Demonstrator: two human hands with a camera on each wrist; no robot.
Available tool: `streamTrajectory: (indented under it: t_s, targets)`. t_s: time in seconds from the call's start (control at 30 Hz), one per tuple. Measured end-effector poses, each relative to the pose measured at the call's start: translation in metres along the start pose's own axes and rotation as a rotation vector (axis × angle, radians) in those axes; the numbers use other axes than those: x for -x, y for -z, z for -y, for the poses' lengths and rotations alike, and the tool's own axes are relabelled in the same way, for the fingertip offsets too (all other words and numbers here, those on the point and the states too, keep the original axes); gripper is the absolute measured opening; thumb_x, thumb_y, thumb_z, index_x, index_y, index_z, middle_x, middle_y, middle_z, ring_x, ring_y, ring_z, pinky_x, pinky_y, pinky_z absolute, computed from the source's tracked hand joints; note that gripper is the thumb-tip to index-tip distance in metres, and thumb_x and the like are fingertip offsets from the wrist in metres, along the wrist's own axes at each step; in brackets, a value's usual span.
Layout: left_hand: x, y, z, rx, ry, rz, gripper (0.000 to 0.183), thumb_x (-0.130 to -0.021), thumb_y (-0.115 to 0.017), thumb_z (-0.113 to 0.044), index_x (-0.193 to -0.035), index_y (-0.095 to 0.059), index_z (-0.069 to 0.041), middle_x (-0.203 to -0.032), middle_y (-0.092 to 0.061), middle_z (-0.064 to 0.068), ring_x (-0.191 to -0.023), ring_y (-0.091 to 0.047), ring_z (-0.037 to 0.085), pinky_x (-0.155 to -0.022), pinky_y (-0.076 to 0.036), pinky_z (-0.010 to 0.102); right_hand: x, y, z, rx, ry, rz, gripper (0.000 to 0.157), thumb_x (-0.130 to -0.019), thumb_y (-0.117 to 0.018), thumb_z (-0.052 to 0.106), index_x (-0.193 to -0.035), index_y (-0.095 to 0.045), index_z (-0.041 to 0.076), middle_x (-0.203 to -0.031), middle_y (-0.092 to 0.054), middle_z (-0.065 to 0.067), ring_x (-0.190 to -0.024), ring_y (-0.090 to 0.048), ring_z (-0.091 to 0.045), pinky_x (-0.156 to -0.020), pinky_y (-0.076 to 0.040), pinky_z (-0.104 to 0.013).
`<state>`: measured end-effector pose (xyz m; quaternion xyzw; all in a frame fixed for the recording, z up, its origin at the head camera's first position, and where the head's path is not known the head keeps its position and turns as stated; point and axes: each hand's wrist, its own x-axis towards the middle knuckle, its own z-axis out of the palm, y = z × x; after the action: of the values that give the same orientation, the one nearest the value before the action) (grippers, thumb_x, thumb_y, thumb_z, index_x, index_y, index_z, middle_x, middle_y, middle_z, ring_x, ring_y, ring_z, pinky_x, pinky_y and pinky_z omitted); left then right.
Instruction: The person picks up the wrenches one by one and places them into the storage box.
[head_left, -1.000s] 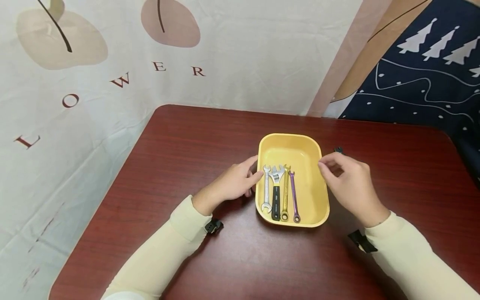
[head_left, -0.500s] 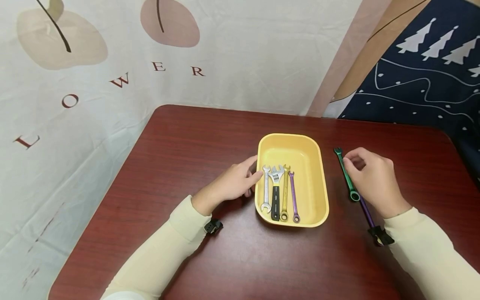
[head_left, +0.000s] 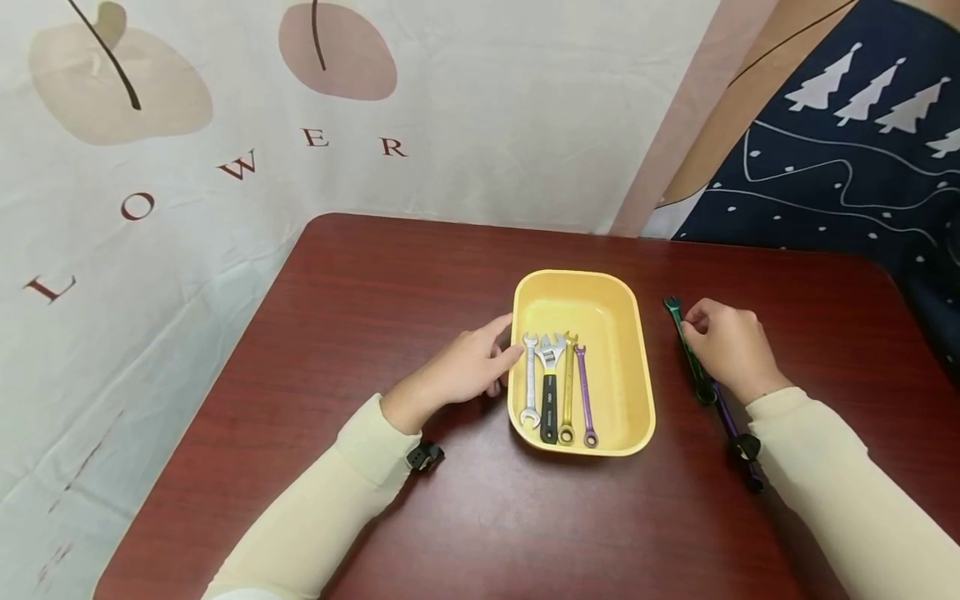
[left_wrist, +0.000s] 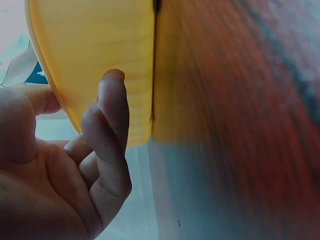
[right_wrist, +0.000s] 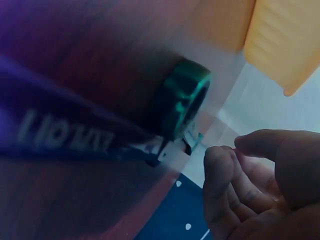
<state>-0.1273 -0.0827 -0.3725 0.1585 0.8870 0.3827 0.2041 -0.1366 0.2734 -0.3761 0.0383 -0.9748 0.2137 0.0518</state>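
My left hand (head_left: 470,364) holds the left wall of a yellow plastic bin (head_left: 643,367), thumb over the rim and the other fingers outside. Inside lie a silver wrench (head_left: 531,383), an adjustable wrench with a black handle (head_left: 549,408), a gold wrench (head_left: 567,392) and a purple wrench (head_left: 586,392), side by side. To the bin's right, my right hand (head_left: 731,346) is low over a green ratcheting wrench (head_left: 687,350), fingers bent and thumb near the index fingertip. In the right wrist view no tool shows between those fingertips, which are close to the green wrench (right_wrist: 182,100).
A larger purple tool (head_left: 726,415) with lettering on its handle lies beside the green wrench, partly under my right wrist. The dark red table (head_left: 405,275) reaches back to a printed cloth (head_left: 480,125) hanging behind it.
My right hand has moved right from the bin's right rim to the green wrench, then come slightly lower over it. The left hand stays at the bin's left wall.
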Motion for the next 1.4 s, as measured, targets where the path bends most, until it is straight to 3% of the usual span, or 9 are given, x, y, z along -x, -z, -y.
streamTrajectory:
  t_s: [0.5, 0.9, 1.4]
  targets:
    - [0.001, 0.001, -0.003, 0.014, -0.018, 0.004, 0.060, -0.105, -0.050, -0.036, -0.159, -0.027, -0.025, -0.070, -0.067, 0.008, -0.055, -0.067, 0.021, -0.054, -0.053, 0.035, -0.007, 0.000, -0.002, 0.047, -0.017, 0.161, 0.016, -0.092, -0.068, 0.008, -0.097, -0.065, -0.007, -0.081, -0.066, -0.022, -0.059, -0.057, -0.023, -0.052, -0.054, -0.036]
    - [0.003, 0.001, -0.001, 0.005, -0.015, 0.000, 0.059, -0.105, -0.050, -0.036, -0.159, -0.027, -0.024, -0.069, -0.067, 0.008, -0.056, -0.067, 0.021, -0.056, -0.053, 0.034, -0.015, 0.004, 0.004, 0.097, -0.021, 0.285, 0.017, -0.091, -0.071, 0.010, -0.082, -0.068, -0.005, -0.064, -0.060, -0.010, -0.056, -0.054, -0.020, -0.051, -0.049, -0.031]
    - [0.001, 0.000, -0.001, -0.017, -0.021, 0.006, 0.059, -0.105, -0.048, -0.036, -0.159, -0.026, -0.027, -0.070, -0.069, 0.008, -0.055, -0.068, 0.021, -0.055, -0.052, 0.034, -0.020, 0.004, 0.011, 0.124, -0.075, 0.374, 0.018, -0.087, -0.069, 0.009, -0.075, -0.059, -0.001, -0.060, -0.052, -0.011, -0.056, -0.052, -0.023, -0.050, -0.043, -0.031]
